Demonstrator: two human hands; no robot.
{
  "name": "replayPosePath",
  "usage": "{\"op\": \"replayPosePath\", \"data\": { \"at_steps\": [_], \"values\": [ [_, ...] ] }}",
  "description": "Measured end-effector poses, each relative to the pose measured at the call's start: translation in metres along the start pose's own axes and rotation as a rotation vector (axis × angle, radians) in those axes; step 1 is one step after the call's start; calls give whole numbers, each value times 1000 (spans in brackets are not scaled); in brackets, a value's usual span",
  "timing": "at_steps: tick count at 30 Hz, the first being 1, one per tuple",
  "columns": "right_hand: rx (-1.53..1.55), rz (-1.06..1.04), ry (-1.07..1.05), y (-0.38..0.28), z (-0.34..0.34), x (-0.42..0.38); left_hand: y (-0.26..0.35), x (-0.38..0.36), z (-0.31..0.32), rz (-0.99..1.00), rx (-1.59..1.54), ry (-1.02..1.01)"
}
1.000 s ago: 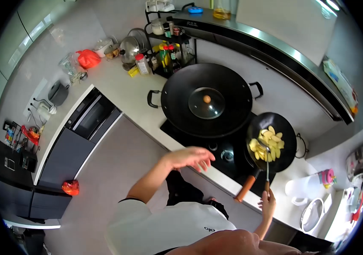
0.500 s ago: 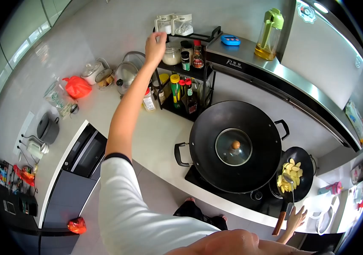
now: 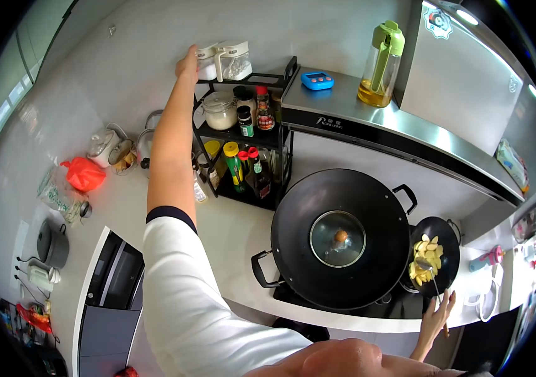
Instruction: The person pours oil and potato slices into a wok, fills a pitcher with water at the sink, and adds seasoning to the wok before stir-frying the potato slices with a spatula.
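A white-lidded seasoning jar [image 3: 207, 64] stands at the left end of the rack's top shelf. My left hand [image 3: 186, 64] is closed at its handle side, with the fingertips partly hidden behind the jar. Right beside it is a second seasoning jar [image 3: 236, 65] with a white powder inside. My right hand [image 3: 434, 317] is by the small black frying pan [image 3: 449, 254]. A metal spoon [image 3: 425, 264] rests among the sliced yellow potatoes [image 3: 430, 248], its thin handle running between my thumb and fingers. A brown handle end shows beyond that hand.
A large black wok [image 3: 293, 264] with a glass lid [image 3: 338, 239] in it sits on the stove. Bottles and a glass jar [image 3: 219, 112] fill the black rack [image 3: 249, 201]. An oil bottle [image 3: 381, 66] and blue timer [image 3: 317, 80] stand on the range hood [image 3: 343, 103].
My left hand has gone from in front of the rack to the left jar's side. The view has shifted. The frying pan's wooden handle has swung right, towards my right hand.
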State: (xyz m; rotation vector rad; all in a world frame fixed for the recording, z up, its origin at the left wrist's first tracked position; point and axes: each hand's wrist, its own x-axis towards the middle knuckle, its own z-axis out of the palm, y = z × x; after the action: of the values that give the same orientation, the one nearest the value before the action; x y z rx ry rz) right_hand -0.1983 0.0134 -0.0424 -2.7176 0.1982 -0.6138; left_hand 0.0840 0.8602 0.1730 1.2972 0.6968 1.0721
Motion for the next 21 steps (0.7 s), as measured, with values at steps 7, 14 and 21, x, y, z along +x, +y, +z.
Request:
{"op": "replayPosePath", "data": {
  "at_steps": [7, 14, 21],
  "values": [
    [17, -199, 129, -35, 12, 14, 38, -49, -42, 185, -354, -163],
    [441, -549, 157, -162, 23, 47, 56, -226, -131, 79, -541, -585],
    [1019, -782, -239, -274, 10, 35, -43, -451, -149, -83, -359, -726]
  ]
}}
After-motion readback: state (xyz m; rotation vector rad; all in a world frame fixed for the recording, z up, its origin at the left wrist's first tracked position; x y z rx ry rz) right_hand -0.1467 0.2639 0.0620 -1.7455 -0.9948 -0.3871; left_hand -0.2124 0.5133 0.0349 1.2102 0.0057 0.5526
